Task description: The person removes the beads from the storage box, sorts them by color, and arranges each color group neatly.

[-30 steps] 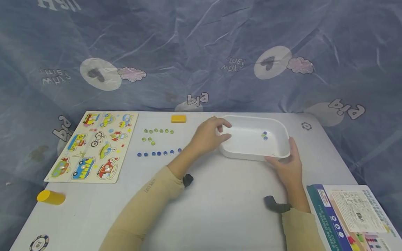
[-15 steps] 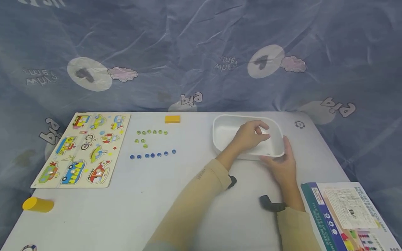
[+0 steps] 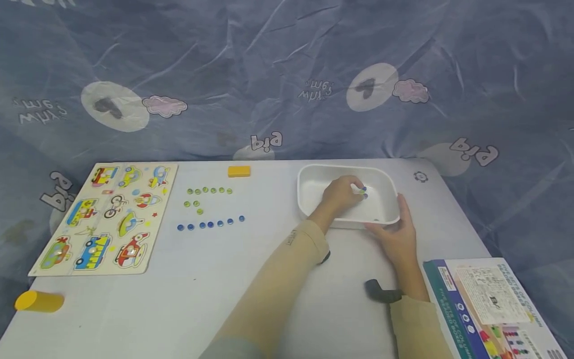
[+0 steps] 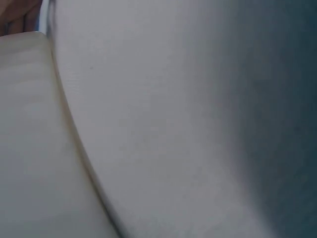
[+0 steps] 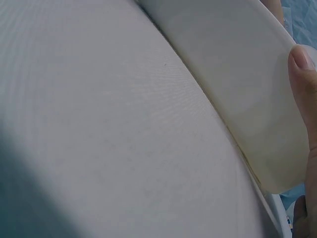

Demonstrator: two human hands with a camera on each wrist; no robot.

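A white plastic tray (image 3: 381,205) stands at the back right of the table with a few small round pieces (image 3: 365,196), blue and green, on its floor. My left hand (image 3: 339,195) reaches down inside it, thumb and forefinger bent to either side of these pieces, fingertips right at them. Only a bit of that hand shows in the left wrist view's top corner. With my right hand (image 3: 398,238) I grip the tray's near right corner, fingers along its right side. In the right wrist view the right thumb (image 5: 303,69) presses at the rim.
Left of the tray lie small green pieces (image 3: 205,190) and a row of blue ones (image 3: 211,225). A yellow block (image 3: 239,171) sits behind them. Farther left are a picture puzzle board (image 3: 103,219) and a yellow cylinder (image 3: 39,301). A printed box (image 3: 489,304) lies at front right.
My left hand has moved from the tray's left rim into the tray and down to the small pieces. My right hand keeps its grip. The head view has turned slightly right.
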